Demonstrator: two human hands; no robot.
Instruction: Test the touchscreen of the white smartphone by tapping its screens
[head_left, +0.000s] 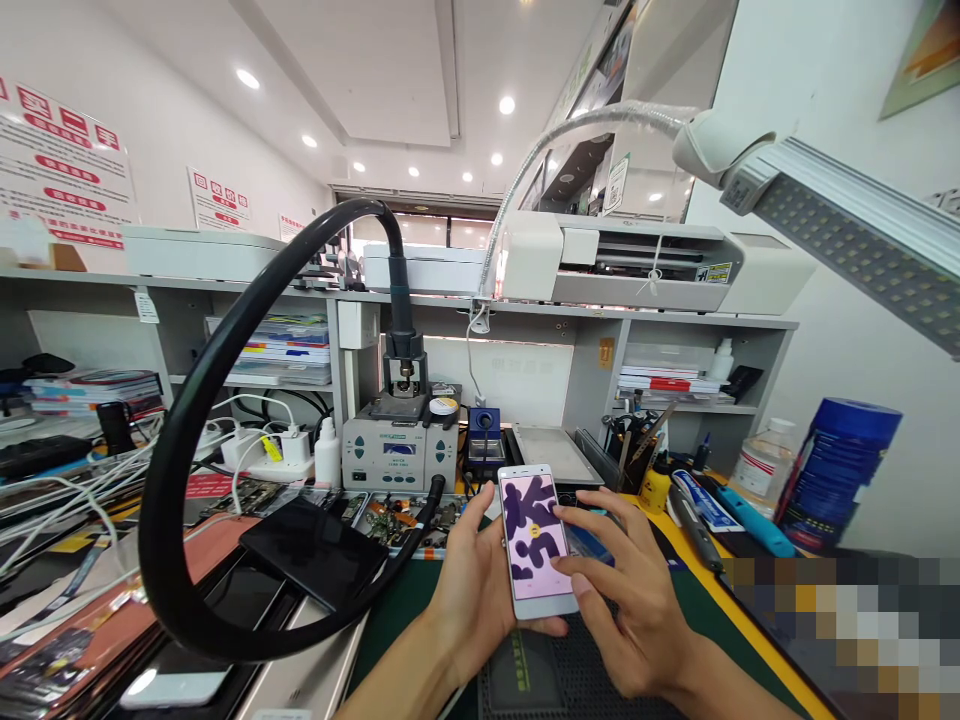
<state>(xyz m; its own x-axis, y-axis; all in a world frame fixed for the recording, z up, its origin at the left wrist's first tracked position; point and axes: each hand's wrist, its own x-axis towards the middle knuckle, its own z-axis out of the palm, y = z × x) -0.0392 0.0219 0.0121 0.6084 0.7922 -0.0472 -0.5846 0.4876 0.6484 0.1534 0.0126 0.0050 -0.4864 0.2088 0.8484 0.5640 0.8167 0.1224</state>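
Observation:
A white smartphone (535,545) rests in my left hand (474,580), screen up, over the dark mat. Its lit screen shows dark purple shapes on pink with a small yellow spot. My left fingers pass beneath the phone, and the thumb lies along its left edge. My right hand (637,585) is at the phone's right side, fingers bent and apart, with fingertips at or just over the edge of the screen. Whether they touch the glass I cannot tell. Below the phone lies a black perforated mat (592,675) on a green work surface (405,600).
A thick black hose (161,500) loops from the grey hot-air station (400,450) across the left side. Phones, dark panels (315,550) and white cables crowd the left. Bottles and a blue canister (836,470) stand right. A lamp (862,220) hangs upper right.

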